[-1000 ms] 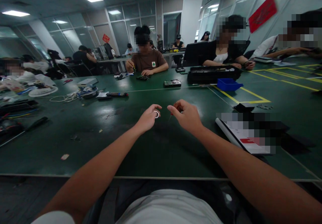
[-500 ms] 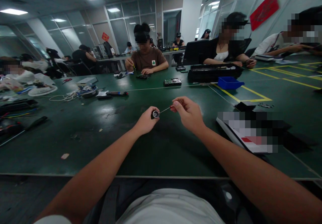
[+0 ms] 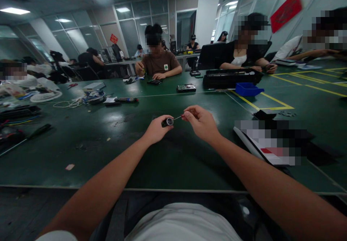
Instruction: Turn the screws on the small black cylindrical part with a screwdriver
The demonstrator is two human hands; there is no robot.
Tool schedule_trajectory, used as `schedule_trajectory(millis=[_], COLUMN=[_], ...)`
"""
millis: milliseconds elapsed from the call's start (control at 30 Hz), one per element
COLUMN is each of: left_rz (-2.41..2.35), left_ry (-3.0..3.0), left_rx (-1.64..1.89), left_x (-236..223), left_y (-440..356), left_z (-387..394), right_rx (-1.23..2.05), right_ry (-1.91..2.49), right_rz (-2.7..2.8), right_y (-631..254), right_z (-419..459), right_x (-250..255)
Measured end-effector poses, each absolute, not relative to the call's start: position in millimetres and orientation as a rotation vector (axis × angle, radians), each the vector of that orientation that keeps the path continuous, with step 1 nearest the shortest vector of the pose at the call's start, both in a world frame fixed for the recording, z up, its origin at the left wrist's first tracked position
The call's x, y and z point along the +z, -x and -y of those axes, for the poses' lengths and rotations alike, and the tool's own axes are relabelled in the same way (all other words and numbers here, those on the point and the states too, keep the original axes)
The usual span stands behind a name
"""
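Observation:
Above the middle of the green table, my left hand (image 3: 157,130) is closed round a small dark cylindrical part (image 3: 169,121), whose round silvery end faces up toward me. Its inner detail is too small to make out. My right hand (image 3: 202,121) pinches a thin screwdriver (image 3: 178,117) by its reddish handle, mostly covered by the fingers. The metal shaft points left and its tip reaches the edge of the round part; whether it touches cannot be told.
A hard drive (image 3: 186,87) and a blue tray (image 3: 248,89) lie beyond my hands. To the right is a white box (image 3: 252,145) beside black pieces. A long screwdriver (image 3: 39,132) and cables lie left. Co-workers sit across the table.
My right hand has moved slightly left, closer to the left hand, so less of the screwdriver shaft shows between them. The round part has turned and shifted a little right.

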State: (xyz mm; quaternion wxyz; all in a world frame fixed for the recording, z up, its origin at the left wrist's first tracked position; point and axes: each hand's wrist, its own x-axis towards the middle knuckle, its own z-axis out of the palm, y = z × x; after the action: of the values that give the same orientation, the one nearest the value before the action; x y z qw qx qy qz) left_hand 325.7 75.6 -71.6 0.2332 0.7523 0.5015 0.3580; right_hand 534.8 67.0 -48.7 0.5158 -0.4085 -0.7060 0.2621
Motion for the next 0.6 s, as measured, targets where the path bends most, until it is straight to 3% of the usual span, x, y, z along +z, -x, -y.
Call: schedule_trajectory(millis=[200, 400, 600], left_rz=[-1.361, -1.353, -1.328], left_ry=[-2.129, -2.189, -2.237], left_rx=[0.991, 0.977, 0.948], left_x=[-72.1, -71.0, -70.3], left_y=[-324.9, -323.9, -325.3], left_z=[-74.9, -75.1, -73.4], right_rx=[0.431, 0.462, 0.348], right_ry=[1.179, 1.041, 1.19], right_rz=[1.744, 1.874, 1.885], right_y=[-536.9, -536.7, -535.1], right_z=[-65.3, -63.3, -60.9], right_x=[-43.5, -41.7, -37.2])
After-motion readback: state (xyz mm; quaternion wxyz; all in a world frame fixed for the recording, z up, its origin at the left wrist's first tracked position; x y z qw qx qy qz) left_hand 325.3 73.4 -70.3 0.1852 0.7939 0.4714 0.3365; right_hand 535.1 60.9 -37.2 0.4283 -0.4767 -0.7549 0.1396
